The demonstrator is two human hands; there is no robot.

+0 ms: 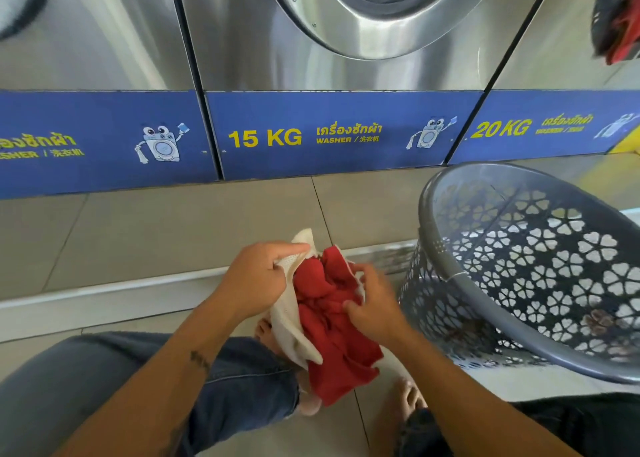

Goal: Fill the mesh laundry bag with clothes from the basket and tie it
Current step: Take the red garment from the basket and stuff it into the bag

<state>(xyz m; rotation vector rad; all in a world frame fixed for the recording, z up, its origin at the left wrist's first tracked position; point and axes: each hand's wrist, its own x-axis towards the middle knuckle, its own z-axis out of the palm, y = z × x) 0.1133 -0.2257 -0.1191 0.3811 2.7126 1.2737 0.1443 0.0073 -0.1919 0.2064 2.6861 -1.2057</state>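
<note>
Mesh laundry bag [284, 314] is lying low btwn the knees, L hand [258, 283] gripping its rim to hold the mouth open while R hand [372, 309] is clutching red garment [332, 346], prob. stuffing it in; basket [427, 245] tilting just beside, within reach.

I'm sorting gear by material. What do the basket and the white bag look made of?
The basket looks like molded grey plastic, matte, with flower-shaped cutouts. The white bag looks like soft mesh fabric, perhaps synthetic; it crumples in the left hand.
</note>
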